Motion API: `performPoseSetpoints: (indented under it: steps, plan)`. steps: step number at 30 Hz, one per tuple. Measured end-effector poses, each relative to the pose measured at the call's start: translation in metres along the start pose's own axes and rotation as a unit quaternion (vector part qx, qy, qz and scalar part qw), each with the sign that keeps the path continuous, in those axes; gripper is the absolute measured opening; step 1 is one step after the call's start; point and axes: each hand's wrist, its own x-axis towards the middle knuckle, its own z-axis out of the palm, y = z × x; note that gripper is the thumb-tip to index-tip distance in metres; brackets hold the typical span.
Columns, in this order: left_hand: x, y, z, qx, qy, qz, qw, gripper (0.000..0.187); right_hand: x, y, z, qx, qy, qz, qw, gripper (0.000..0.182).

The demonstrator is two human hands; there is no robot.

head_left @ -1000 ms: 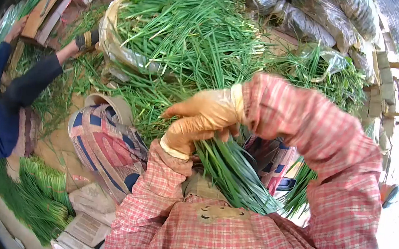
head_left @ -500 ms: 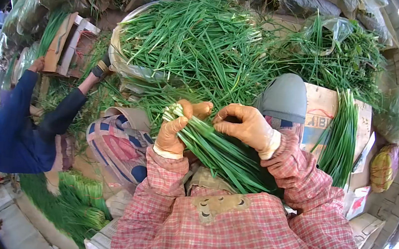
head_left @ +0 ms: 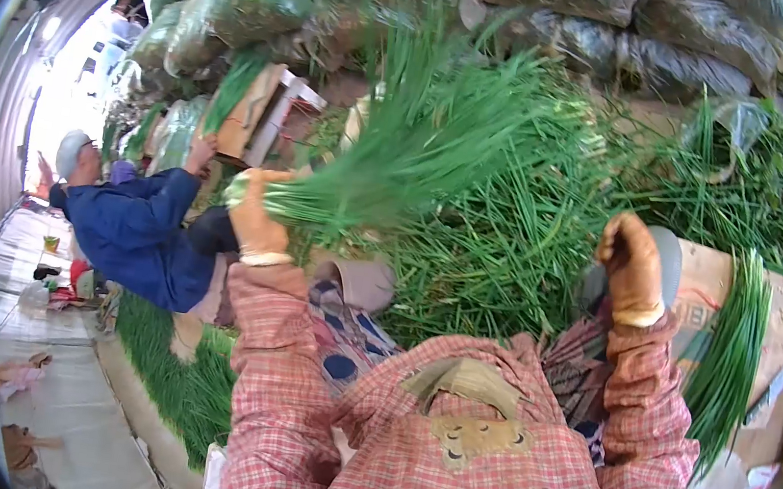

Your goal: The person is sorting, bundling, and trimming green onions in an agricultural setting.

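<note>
Green chive bunch [head_left: 393, 161], blurred, long axis roughly level: pale cut ends left in left hand [head_left: 257, 217], which is clenched around them; leaf tips fan up-right. Right hand [head_left: 631, 266], gloved, curled, grip contents unclear. Below: loose chive heap [head_left: 509, 250] on ground. Filled sacks [head_left: 579, 22] behind, tiled walkway [head_left: 45, 397] left.

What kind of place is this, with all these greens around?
Probably a produce sorting or market yard for chives or green onions. The left hand grips a bunch of greens, a large heap of greens lies ahead, stuffed plastic sacks are stacked behind, and a co-worker sits nearby.
</note>
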Motion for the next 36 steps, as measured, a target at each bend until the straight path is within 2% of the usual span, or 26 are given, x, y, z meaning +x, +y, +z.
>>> performPoseSetpoints:
  steps: [1, 4, 5, 8, 10, 12, 14, 16, 18, 20, 22, 24, 25, 26, 27, 30, 32, 33, 34, 35, 36]
  plan:
    - [0.009, 0.009, 0.012, -0.116, 0.041, -0.053, 0.991, 0.015, -0.004, 0.004, 0.005, -0.065, 0.030, 0.022, 0.997, 0.024]
    - [0.034, 0.022, 0.002, -0.213, 0.126, 0.013, 0.969, 0.011, -0.013, 0.002, 0.014, -0.158, 0.005, -0.054, 0.986, 0.024]
    - [0.030, 0.033, -0.006, -0.231, 0.163, -0.042, 0.958, 0.010, -0.012, 0.000, 0.016, -0.203, 0.011, -0.066, 0.977, 0.024]
    - [0.023, 0.033, -0.027, -0.200, 0.228, 0.009, 0.953, 0.016, -0.009, 0.009, 0.031, -0.200, -0.020, -0.035, 0.979, 0.013]
    - [0.007, 0.033, -0.039, -0.213, 0.219, -0.018, 0.952, 0.023, -0.006, 0.021, 0.049, -0.201, -0.065, -0.041, 0.977, 0.008]
    - [-0.005, 0.035, -0.044, -0.281, 0.230, -0.057, 0.930, 0.026, -0.006, 0.037, 0.076, -0.178, -0.099, -0.062, 0.977, 0.010]
    - [-0.017, 0.045, -0.036, -0.341, 0.248, -0.077, 0.903, 0.026, -0.009, 0.038, 0.111, -0.245, -0.151, -0.108, 0.951, 0.019]
    - [-0.030, 0.055, -0.026, -0.381, 0.241, -0.084, 0.888, 0.027, -0.017, 0.026, 0.154, -0.332, -0.201, -0.209, 0.898, 0.030]
    - [-0.040, 0.064, -0.015, -0.403, 0.205, -0.079, 0.888, 0.026, -0.015, 0.017, 0.197, -0.431, -0.255, -0.404, 0.765, 0.041]
    - [-0.046, 0.071, -0.005, -0.422, 0.179, -0.073, 0.886, 0.025, -0.018, 0.029, 0.237, -0.457, -0.235, -0.504, 0.694, 0.045]
    - [-0.052, 0.077, -0.003, -0.458, 0.136, -0.067, 0.876, 0.025, -0.029, 0.043, 0.255, -0.585, -0.232, -0.473, 0.616, 0.035]
    - [-0.055, 0.068, -0.017, -0.514, 0.082, -0.057, 0.852, 0.024, -0.034, 0.062, 0.244, -0.588, -0.261, -0.439, 0.627, 0.025]
    - [-0.058, 0.065, -0.025, -0.510, 0.068, -0.037, 0.857, 0.022, -0.034, 0.074, 0.238, -0.589, -0.276, -0.424, 0.631, 0.019]
    - [-0.059, 0.062, -0.032, -0.505, 0.057, -0.015, 0.861, 0.021, -0.032, 0.083, 0.225, -0.573, -0.329, -0.399, 0.636, 0.009]
    - [-0.057, 0.055, -0.037, -0.476, 0.133, 0.030, 0.869, 0.020, -0.037, 0.088, 0.205, -0.573, -0.390, -0.347, 0.631, 0.010]
    - [-0.057, 0.044, -0.060, -0.535, 0.098, 0.073, 0.836, 0.019, -0.052, 0.107, 0.140, -0.529, -0.423, -0.314, 0.666, 0.027]
    - [-0.058, 0.052, -0.062, -0.545, 0.128, 0.086, 0.824, 0.018, -0.061, 0.113, 0.100, -0.546, -0.393, -0.228, 0.704, 0.022]
    - [-0.056, 0.051, -0.068, -0.536, 0.131, 0.103, 0.828, 0.018, -0.061, 0.120, 0.077, -0.597, -0.385, -0.155, 0.687, 0.017]
    - [-0.053, 0.050, -0.076, -0.527, 0.131, 0.119, 0.831, 0.018, -0.058, 0.108, 0.065, -0.662, -0.386, -0.089, 0.636, 0.015]
    - [-0.049, 0.041, -0.093, -0.572, 0.115, 0.114, 0.804, 0.017, -0.055, 0.113, 0.039, -0.695, -0.356, -0.022, 0.625, 0.017]
    - [-0.046, 0.039, -0.106, -0.574, 0.104, 0.123, 0.803, 0.017, -0.052, 0.110, 0.021, -0.724, -0.336, 0.031, 0.601, 0.019]
